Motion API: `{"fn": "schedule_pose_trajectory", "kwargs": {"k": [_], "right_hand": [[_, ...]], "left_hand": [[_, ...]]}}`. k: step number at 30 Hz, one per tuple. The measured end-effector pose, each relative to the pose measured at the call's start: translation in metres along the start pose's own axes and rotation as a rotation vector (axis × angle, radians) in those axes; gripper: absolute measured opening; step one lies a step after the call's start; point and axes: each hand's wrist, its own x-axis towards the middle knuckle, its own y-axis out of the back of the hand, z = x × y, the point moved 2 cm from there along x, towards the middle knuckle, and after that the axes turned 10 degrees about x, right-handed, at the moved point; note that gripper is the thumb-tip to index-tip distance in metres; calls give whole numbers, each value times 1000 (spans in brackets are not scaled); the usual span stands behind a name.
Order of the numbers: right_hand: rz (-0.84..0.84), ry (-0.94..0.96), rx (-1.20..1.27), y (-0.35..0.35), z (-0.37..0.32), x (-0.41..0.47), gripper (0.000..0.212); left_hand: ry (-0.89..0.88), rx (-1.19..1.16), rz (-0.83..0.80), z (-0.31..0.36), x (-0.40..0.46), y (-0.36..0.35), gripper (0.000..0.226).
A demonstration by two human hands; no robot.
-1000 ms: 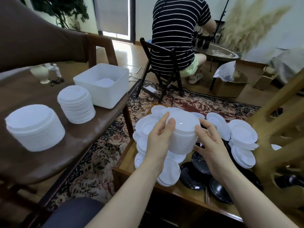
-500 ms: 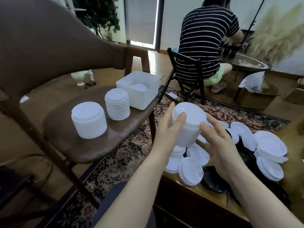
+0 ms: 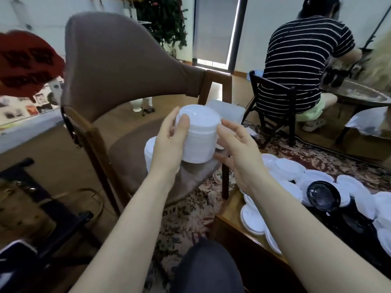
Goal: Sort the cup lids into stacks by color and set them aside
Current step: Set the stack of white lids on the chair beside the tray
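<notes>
A tall stack of white lids [image 3: 200, 142] hangs just above the brown chair seat [image 3: 135, 142], held between both hands. My left hand [image 3: 169, 144] grips its left side with the thumb on the top lid. My right hand [image 3: 239, 153] holds the right side, thumb near the top rim and fingers under the bottom edge. Another white stack [image 3: 148, 152] stands on the seat, mostly hidden behind my left hand. Loose white lids [image 3: 289, 168] and black lids [image 3: 323, 195] lie mixed on the low wooden table [image 3: 230, 210] at the right.
A white bin [image 3: 229, 109] sits at the back of the chair seat. The padded chair back [image 3: 118, 66] rises on the left. A person in a striped shirt [image 3: 300, 60] sits on a dark chair beyond the patterned rug [image 3: 190, 216]. My knee [image 3: 207, 269] is below.
Both hands have carried the white stack left, from above the low table to just over the chair seat. My view has turned left with it.
</notes>
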Motion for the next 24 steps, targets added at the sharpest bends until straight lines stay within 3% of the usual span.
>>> {"fn": "schedule_pose_trajectory", "kwargs": {"k": [16, 24], "right_hand": [[-127, -100, -88, -73, 21, 59, 36], [-144, -117, -118, -67, 43, 59, 37]], "left_hand": [[10, 20, 166, -16, 51, 58, 48], [70, -18, 124, -36, 46, 63, 46]]}}
